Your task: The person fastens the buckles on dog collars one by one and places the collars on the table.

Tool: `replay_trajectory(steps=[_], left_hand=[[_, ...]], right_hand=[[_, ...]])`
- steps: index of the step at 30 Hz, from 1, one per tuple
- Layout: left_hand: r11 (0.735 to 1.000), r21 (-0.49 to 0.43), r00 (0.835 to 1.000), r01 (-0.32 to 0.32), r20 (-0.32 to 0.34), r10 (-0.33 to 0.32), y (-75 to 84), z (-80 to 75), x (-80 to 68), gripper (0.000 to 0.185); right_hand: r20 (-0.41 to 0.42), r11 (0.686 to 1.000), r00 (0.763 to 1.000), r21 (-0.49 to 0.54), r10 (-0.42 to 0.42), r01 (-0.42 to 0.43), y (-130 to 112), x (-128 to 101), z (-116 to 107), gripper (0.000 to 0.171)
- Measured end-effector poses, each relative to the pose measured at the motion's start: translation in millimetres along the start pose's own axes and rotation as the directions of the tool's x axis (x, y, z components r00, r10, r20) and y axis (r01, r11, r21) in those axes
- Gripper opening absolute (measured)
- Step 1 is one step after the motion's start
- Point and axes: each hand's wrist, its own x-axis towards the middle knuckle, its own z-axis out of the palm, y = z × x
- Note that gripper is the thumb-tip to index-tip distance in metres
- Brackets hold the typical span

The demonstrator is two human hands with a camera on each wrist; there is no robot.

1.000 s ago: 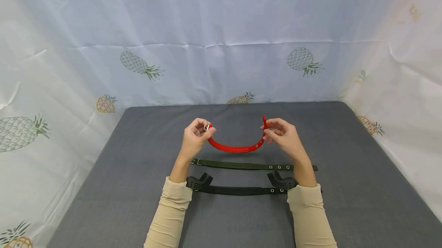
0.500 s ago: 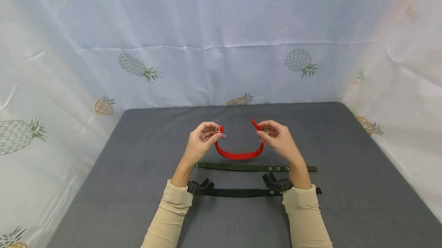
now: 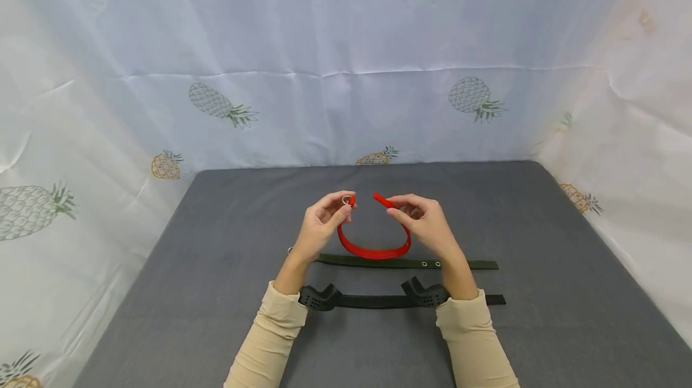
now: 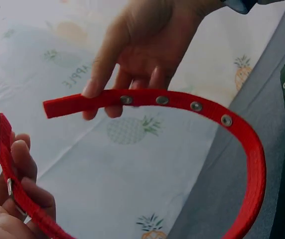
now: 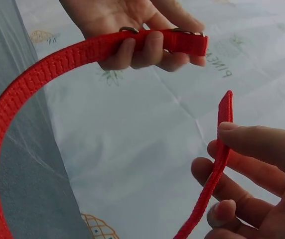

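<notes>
Both hands work above a grey mat [image 3: 540,244] in the head view: the left hand [image 3: 323,226] pinches the buckle end of a red collar [image 3: 373,250], the right hand [image 3: 424,223] pinches its free tip, and the band hangs between them in a loop with the two ends near each other but apart. Just on the near side of the hands a green collar [image 3: 470,265] lies flat, and nearer still, under the wrists, a black collar [image 3: 367,301]. From the left wrist, the left hand [image 4: 13,199] curls its fingers round the buckle end at lower left, while the right hand [image 4: 142,50] holds the eyelet end level across from it. From the right wrist, the right hand [image 5: 252,189] nips the upright tip between thumb and fingers; opposite, the left hand [image 5: 137,30] grips the buckle end, the red collar [image 5: 28,89] curving down to the left.
</notes>
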Motion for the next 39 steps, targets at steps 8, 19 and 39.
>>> replay_trajectory(steps=[8,19,39], left_hand=[[0.998,0.066,1.0,-0.009,-0.007,0.009,3.8,4.4,-1.6,0.04],[0.969,0.219,0.993,-0.115,0.04,0.109,9.1,6.0,-2.6,0.031],[0.918,0.373,0.99,-0.139,0.067,0.123,16.6,7.6,-3.7,0.026]], right_hand=[[0.029,0.987,1.0,0.16,-0.008,0.003,-3.3,0.0,5.9,0.023],[0.083,0.971,0.997,0.237,0.001,-0.021,-6.0,-1.9,5.5,0.026],[0.153,0.975,0.987,0.221,-0.05,0.016,-7.5,-3.4,2.4,0.029]])
